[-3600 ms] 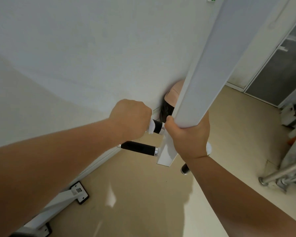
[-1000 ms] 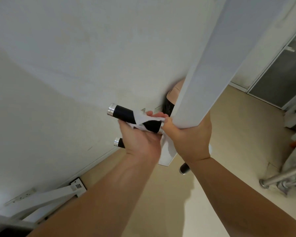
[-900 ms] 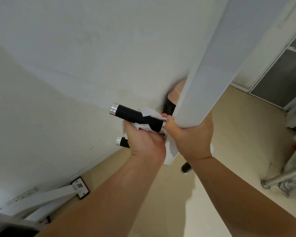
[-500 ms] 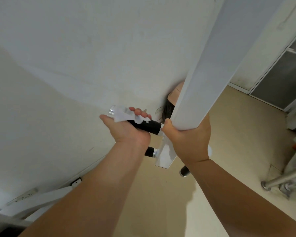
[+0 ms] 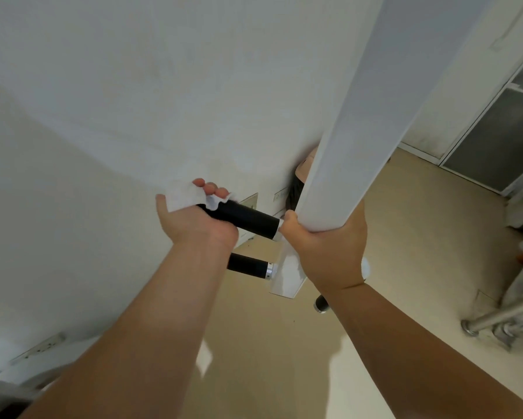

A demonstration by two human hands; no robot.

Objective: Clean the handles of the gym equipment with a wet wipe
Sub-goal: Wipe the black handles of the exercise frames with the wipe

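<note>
The left hand (image 5: 195, 220), grip clenched round the wet wipe (image 5: 186, 196), has slid from beside the post (image 5: 360, 116) to the left end of the upper handle (image 5: 248, 218). The right hand (image 5: 325, 247) grasps the post. One pass looks complete; the lower handle (image 5: 248, 265) apparently remains.

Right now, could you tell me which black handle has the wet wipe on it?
The upper handle, where the left hand holds the wet wipe around its outer end; the lower handle and the stub at right are bare.
</note>
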